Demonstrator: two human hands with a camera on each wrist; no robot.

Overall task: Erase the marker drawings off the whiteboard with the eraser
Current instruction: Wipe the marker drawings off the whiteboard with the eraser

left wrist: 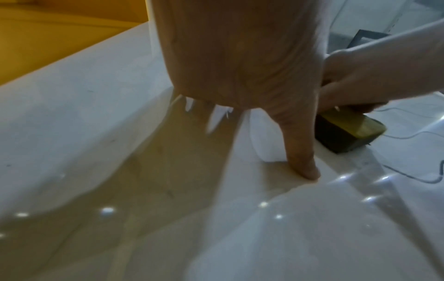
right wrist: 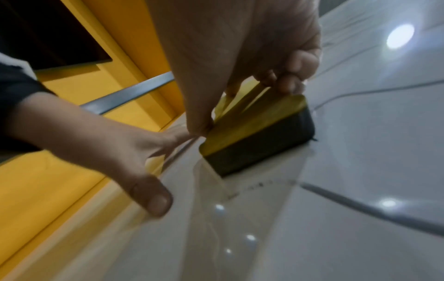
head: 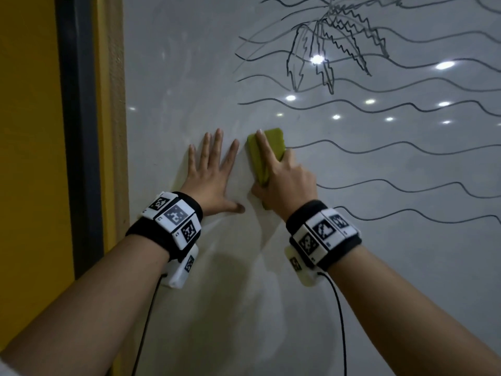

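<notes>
A yellow-green eraser (head: 267,153) with a dark felt underside (right wrist: 261,146) lies flat against the whiteboard (head: 176,77). My right hand (head: 282,175) grips it, forefinger stretched along its back, thumb and other fingers on its sides. My left hand (head: 214,169) presses flat on the board just left of the eraser, fingers spread and straight. Black wavy marker lines (head: 379,147) start at the eraser's right edge and run rightward in several rows. A jagged leaf-like sketch (head: 333,47) sits higher up. The left wrist view shows the left thumb (left wrist: 300,152) beside the eraser (left wrist: 348,129).
A yellow wall (head: 27,131) and a dark vertical frame (head: 78,131) border the board on the left. The board's left part carries only faint smears. Ceiling lights reflect as bright spots (head: 315,59) on the glossy surface. Thin cables hang from both wrist cameras.
</notes>
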